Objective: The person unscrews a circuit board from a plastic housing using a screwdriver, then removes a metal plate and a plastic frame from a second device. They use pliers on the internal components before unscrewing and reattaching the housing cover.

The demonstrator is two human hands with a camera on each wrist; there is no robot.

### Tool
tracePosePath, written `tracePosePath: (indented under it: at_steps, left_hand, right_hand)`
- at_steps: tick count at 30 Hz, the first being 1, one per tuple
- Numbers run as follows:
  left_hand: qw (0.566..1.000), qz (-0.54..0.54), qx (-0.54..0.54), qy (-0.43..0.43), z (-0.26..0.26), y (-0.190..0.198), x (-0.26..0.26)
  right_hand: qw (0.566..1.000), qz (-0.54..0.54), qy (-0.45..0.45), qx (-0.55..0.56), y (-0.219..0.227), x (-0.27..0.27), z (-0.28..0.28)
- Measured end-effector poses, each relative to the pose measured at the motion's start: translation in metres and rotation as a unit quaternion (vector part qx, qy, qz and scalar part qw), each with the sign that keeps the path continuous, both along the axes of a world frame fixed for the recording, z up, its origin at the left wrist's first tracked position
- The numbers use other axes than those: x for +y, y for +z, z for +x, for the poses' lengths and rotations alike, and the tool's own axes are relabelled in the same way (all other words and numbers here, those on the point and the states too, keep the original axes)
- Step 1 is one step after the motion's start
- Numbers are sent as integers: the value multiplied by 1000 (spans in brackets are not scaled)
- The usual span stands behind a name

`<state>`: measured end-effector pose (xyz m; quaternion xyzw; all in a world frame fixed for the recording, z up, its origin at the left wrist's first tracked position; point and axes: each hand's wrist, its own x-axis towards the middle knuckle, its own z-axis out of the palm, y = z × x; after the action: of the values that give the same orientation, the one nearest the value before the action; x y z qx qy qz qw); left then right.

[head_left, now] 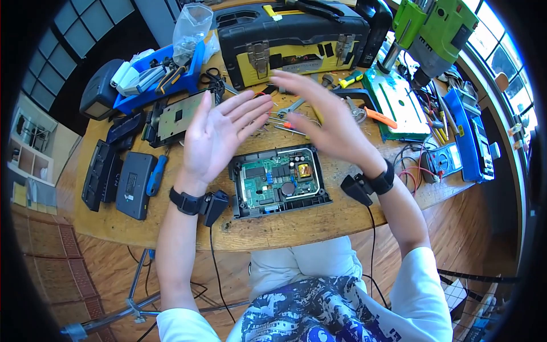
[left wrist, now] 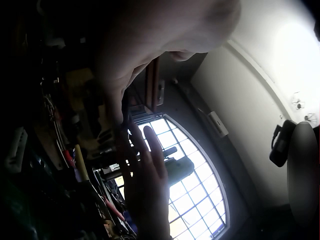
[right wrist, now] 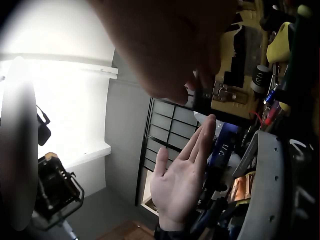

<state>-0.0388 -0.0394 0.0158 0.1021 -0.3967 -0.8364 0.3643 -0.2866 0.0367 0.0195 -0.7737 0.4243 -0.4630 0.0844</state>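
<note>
Both hands are raised above the round wooden table [head_left: 296, 225], palms facing each other, fingers straight, holding nothing. My left hand [head_left: 219, 134] hovers above and left of an opened black device case with a green circuit board [head_left: 279, 178]. My right hand [head_left: 322, 114] hovers above the board's far right side. In the right wrist view the left hand [right wrist: 184, 181] shows open with its palm toward the camera. The left wrist view shows the right hand [left wrist: 145, 185] dark against a window.
A black and yellow toolbox [head_left: 293, 37] stands at the back. A blue tray of tools [head_left: 154, 77] sits back left, a green drill press [head_left: 430, 34] back right, a multimeter [head_left: 444, 159] right. Black device covers [head_left: 119, 176] lie left. Loose wrenches and screwdrivers [head_left: 290, 117] lie mid-table.
</note>
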Motion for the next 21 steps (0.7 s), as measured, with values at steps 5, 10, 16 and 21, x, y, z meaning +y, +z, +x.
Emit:
tracePosePath:
  at_steps: [5, 10, 16, 21]
  left_hand:
    - [990, 118, 83, -3, -3, -1, 8]
    - [987, 49, 151, 18, 17, 17, 2]
    - [944, -229, -45, 232, 67, 50, -19]
    - [754, -439, -433, 227, 96, 46, -34]
  right_hand:
    - [964, -49, 46, 258, -1, -8, 46]
    - [932, -61, -32, 355, 3, -36, 9]
    - [972, 84, -24, 220, 16, -29, -29]
    - [985, 77, -9, 155, 16, -24, -28]
